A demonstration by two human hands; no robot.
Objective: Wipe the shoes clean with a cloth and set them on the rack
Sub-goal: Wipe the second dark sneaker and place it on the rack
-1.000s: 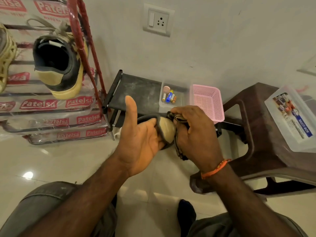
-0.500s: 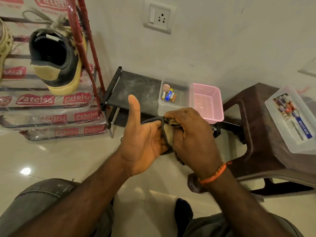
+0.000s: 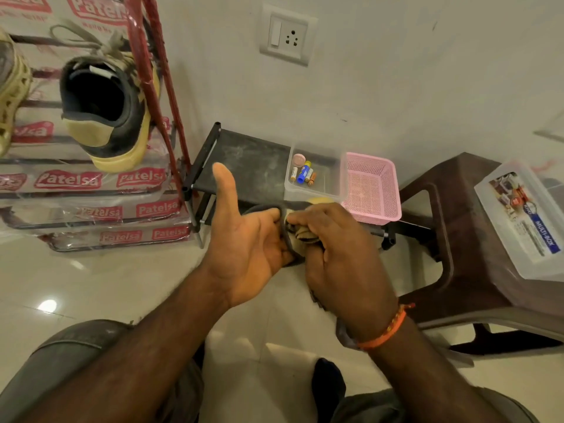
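My left hand (image 3: 244, 239) grips a black and yellow sneaker (image 3: 320, 200) from the left, thumb pointing up. Most of the shoe is hidden between my hands; only a dark rim and a bit of yellow show. My right hand (image 3: 341, 254) presses a crumpled dark cloth (image 3: 300, 232) against the shoe. The matching sneaker (image 3: 106, 111) sits heel-out on the red-framed rack (image 3: 158, 87) at the upper left. A beige shoe (image 3: 12, 96) is at the rack's far left edge.
A low black shelf (image 3: 250, 166) stands against the wall behind my hands, bearing a clear tub of batteries (image 3: 314, 178) and a pink basket (image 3: 372, 187). A brown plastic stool (image 3: 457, 239) at the right carries a clear lidded box (image 3: 525, 221). My knees are at the bottom.
My right hand has slid the cloth leftward over the shoe's heel, covering the yellow patch that showed a second ago. My left hand keeps its grip.
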